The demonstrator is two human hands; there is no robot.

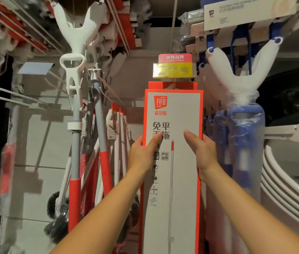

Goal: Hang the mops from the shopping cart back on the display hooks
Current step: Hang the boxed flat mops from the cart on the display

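A tall boxed mop [179, 110], white with an orange-red border and a FIFO logo, stands upright in the middle of the display. My left hand [143, 153] grips its left edge, thumb across the front. My right hand [202, 151] grips its right edge, thumb on the front too. Another orange box of the same kind [172, 85] hangs right behind it, under a yellow price tag [173, 70]. The hook itself is hidden behind the boxes. The shopping cart is out of view.
Grey and red mop poles [75, 147] with a white Y-shaped head [75, 32] hang at the left. Blue wrapped mops [243, 136] hang close on the right. White round basins [291, 182] are stacked at far right. Bare wire hooks [13, 96] stick out at the left.
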